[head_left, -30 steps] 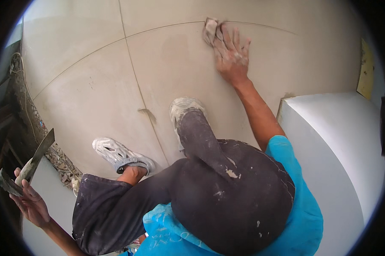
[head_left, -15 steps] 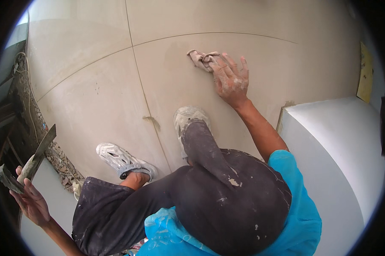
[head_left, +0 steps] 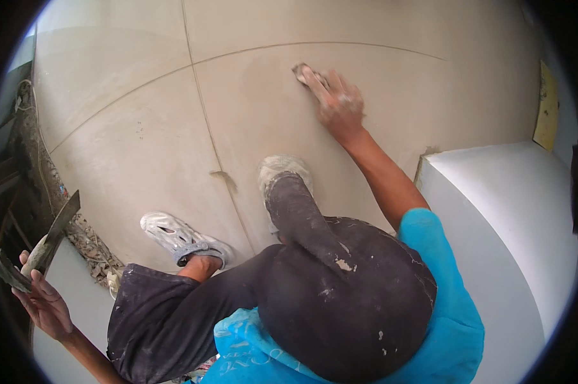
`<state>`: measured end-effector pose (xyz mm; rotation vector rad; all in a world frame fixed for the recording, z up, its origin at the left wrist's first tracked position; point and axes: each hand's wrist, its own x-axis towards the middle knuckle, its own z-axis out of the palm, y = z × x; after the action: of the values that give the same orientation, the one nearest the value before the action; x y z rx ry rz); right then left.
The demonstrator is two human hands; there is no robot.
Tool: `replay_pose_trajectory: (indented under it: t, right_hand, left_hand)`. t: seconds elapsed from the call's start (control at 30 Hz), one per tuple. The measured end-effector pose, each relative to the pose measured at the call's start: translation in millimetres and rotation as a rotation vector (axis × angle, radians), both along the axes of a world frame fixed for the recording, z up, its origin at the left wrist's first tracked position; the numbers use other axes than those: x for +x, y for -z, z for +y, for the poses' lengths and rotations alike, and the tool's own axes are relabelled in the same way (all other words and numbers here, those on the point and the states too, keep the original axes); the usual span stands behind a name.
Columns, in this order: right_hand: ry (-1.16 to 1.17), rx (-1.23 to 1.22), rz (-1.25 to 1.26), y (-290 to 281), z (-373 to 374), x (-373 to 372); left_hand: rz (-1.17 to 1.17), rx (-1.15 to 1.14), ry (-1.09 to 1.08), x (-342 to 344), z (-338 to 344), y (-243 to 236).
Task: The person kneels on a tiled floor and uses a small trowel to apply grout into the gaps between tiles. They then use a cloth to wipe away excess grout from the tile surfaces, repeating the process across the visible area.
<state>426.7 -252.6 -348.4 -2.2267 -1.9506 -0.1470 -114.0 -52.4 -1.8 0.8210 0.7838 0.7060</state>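
Observation:
At the lower left, my left hand (head_left: 44, 301) is closed around a metal trowel (head_left: 53, 238) with a pale handle, its blade pointing up. Out on the beige tiled floor (head_left: 116, 179), my right hand (head_left: 340, 105), dusted with pale powder, presses on a crumpled grey-pink cloth (head_left: 300, 73), which lies partly under its fingers just below a curved-looking joint line. Its fingertips are blurred. A smear of grout (head_left: 221, 178) marks the vertical joint left of my shoe (head_left: 284, 165).
A white raised ledge (head_left: 500, 185) borders the right, with a yellow board (head_left: 546, 105) beyond it. Along the left edge runs a rough strip of debris (head_left: 84, 240) with a thin cable and dark structures outside. My other shoe (head_left: 174, 233) rests lower left on the tiles.
My right hand and the cloth moved down and left from near the upper joint, then slightly back up. My left hand still holds the trowel in about the same place.

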Motion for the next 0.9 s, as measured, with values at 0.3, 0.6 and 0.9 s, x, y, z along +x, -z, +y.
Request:
replay_pose_trajectory:
  t: [0.3, 0.6, 0.9]
  right_hand:
    - [-0.018, 0.044, 0.087, -5, 12, 7]
    - [-0.016, 0.083, 0.059, 1, -18, 69]
    - [0.411, 0.045, 0.182, 92, 54, 15]
  left_hand:
    - [0.003, 0.016, 0.01, 0, 4, 4]
    - [-0.04, -0.044, -0.004, -2, -2, 4]
    - [-0.029, -0.049, 0.0, -3, 2, 2]
